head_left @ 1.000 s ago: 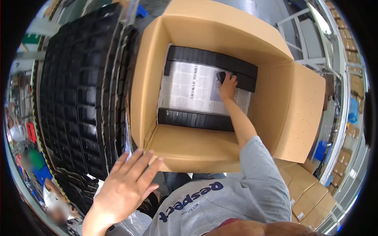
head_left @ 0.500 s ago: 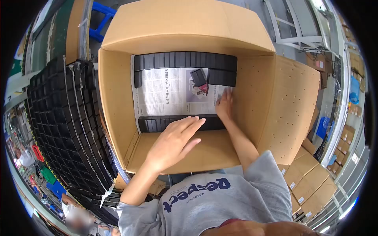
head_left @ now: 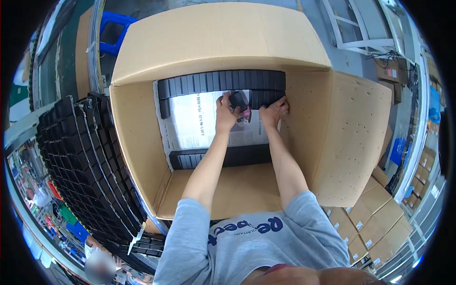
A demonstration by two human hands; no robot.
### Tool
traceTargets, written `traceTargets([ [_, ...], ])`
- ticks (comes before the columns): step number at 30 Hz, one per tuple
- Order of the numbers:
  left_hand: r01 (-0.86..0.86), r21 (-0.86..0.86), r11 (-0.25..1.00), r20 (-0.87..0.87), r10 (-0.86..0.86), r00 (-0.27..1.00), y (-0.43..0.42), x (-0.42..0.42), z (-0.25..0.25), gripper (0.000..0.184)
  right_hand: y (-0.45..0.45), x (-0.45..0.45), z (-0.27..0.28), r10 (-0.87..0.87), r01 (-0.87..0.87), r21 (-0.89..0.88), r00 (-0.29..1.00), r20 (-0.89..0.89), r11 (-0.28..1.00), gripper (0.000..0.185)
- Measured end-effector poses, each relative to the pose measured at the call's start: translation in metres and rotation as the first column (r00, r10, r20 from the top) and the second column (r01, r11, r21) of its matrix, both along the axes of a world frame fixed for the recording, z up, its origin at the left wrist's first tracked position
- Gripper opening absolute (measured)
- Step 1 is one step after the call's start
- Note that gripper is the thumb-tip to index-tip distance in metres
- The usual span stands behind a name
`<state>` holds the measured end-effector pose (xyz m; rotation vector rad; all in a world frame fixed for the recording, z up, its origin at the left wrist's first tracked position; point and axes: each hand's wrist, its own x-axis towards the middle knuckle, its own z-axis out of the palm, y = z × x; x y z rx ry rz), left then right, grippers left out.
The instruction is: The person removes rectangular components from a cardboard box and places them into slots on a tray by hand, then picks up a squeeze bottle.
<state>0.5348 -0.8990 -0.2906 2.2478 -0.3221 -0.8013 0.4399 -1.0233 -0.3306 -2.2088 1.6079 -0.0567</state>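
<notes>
Inside a deep cardboard box (head_left: 209, 38), newspaper (head_left: 183, 126) covers the bottom. Closely packed black rectangular blocks (head_left: 213, 80) line its far side, and a second row of black blocks (head_left: 190, 160) lies along the near side. My left hand (head_left: 226, 115) is closed around a loose, tilted black block (head_left: 239, 100), thumb on its near edge. On the right, my right hand (head_left: 273, 114) presses its bent fingers and thumb against a short row of black blocks (head_left: 259, 99) beside the box wall. Its fingertips are partly hidden.
Stacked black gridded trays (head_left: 76, 156) stand left of the box. A blue stool (head_left: 114, 33) is beyond them. Smaller cartons (head_left: 380, 218) are piled at the lower right, and a white metal frame (head_left: 354, 28) stands at the far right. Another person (head_left: 97, 251) is at the lower left.
My left hand has moved from above the near side down into the box and taken hold of the loose block. My right hand has shifted up to the short row.
</notes>
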Motion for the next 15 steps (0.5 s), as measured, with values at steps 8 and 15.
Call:
traceTargets([
  [8, 0.062, 0.116, 0.991, -0.007, -0.062, 0.998, -0.014, -0.010, -0.020, 0.082, -0.003, 0.006, 0.004, 0.006, -0.005, 0.011, 0.988, -0.152, 1.000, 0.081],
  [15, 0.116, 0.047, 0.992, -0.016, -0.116, 0.993, -0.017, -0.021, -0.021, 0.090, -0.007, 0.021, 0.017, -0.038, 0.052, 0.080, 0.985, -0.165, 0.995, 0.081],
])
